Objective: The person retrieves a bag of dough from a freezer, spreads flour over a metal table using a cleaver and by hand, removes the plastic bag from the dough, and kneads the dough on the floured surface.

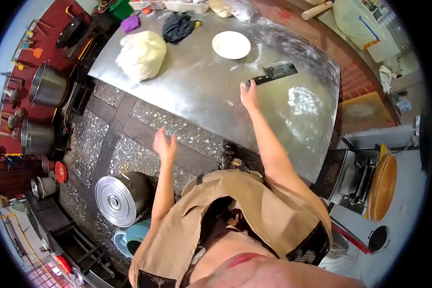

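Note:
My right hand (249,95) is closed on the dark handle of a cleaver (281,72), whose wide blade lies on or just over the metal table (197,91). Nothing is in my left hand (164,145), which hangs over the floor beside the table's near edge, thumb and fingers apart. A large pale lump, apparently dough under plastic (141,56), sits on the left of the table. Farther back stands a white plate (231,44). White flour (304,101) is scattered to the right of the cleaver.
A dark cloth (179,27) and a purple cloth (130,23) lie at the table's back. On the speckled floor at my left stands a lidded metal pot (115,200), with a teal bucket (137,236) close by. Large steel pots (50,85) line the left wall.

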`<state>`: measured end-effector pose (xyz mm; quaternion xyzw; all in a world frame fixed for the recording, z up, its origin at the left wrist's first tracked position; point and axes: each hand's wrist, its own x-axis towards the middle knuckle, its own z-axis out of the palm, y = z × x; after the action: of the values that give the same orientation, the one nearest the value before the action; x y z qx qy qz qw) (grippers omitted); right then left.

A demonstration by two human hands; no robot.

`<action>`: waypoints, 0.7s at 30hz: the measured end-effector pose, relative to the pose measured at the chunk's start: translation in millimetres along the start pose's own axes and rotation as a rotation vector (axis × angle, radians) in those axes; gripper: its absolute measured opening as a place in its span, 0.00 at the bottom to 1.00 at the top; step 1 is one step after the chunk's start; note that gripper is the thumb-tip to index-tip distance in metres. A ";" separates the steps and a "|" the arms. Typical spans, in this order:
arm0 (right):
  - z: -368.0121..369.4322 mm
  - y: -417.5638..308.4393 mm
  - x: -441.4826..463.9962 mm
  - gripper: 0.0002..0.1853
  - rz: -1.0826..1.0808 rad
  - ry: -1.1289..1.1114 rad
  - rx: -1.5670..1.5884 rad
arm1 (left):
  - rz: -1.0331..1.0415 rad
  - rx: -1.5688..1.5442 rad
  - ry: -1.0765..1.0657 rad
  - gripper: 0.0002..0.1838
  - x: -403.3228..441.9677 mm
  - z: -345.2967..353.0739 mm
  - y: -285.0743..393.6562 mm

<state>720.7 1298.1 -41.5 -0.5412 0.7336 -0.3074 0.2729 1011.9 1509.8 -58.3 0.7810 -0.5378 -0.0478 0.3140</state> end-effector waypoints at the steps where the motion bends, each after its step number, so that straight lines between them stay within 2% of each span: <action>1: -6.4 6.5 23.9 0.30 0.079 0.032 -0.015 | 0.033 -0.091 -0.098 0.26 25.0 18.1 41.1; 2: -8.3 14.0 42.3 0.30 0.100 0.020 -0.014 | 0.111 -0.139 -0.143 0.25 49.6 34.0 79.8; 4: -7.6 26.3 74.9 0.33 0.058 0.043 -0.423 | 0.170 -0.233 -0.228 0.24 90.6 59.0 141.1; 6: -14.9 25.6 101.9 0.32 0.156 -0.064 -0.371 | 0.332 -0.283 -0.319 0.23 115.3 74.0 179.9; 10: -24.7 47.3 184.0 0.31 -0.003 0.034 -0.324 | 0.238 -0.351 -0.439 0.22 135.3 98.1 198.3; 11: -21.7 59.6 210.9 0.30 -0.094 0.076 -0.277 | 0.150 -0.359 -0.502 0.20 135.6 103.8 195.4; 13: -31.0 60.8 257.9 0.30 -0.109 -0.037 -0.173 | 0.043 -0.363 -0.588 0.19 130.3 114.1 186.5; 15: -38.1 30.3 262.9 0.23 -0.473 0.258 -0.162 | -0.100 -0.407 -0.687 0.16 134.7 129.2 176.3; 16: -36.9 6.6 257.0 0.18 -0.587 0.270 -0.087 | -0.106 -0.409 -0.701 0.16 136.7 136.8 172.3; 17: -31.3 -18.5 244.6 0.17 -0.565 0.111 0.035 | -0.089 -0.468 -0.664 0.15 139.4 144.7 169.4; 18: -7.1 -19.7 246.4 0.20 -0.688 0.014 0.122 | -0.065 -0.527 -0.628 0.14 144.2 150.6 168.0; 19: 7.7 -31.0 239.5 0.22 -0.760 -0.079 0.075 | -0.055 -0.531 -0.645 0.14 152.4 152.0 171.5; 20: 13.7 -46.6 229.5 0.22 -0.730 -0.135 -0.093 | -0.071 -0.534 -0.684 0.15 163.8 150.7 178.5; 21: 28.3 -51.3 228.5 0.22 -0.715 -0.101 -0.257 | -0.086 -0.537 -0.725 0.15 174.5 151.2 181.1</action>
<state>713.0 1062.3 -37.5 -0.8072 0.5166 -0.2616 0.1142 875.6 1250.9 -35.0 0.6263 -0.5485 -0.4691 0.2947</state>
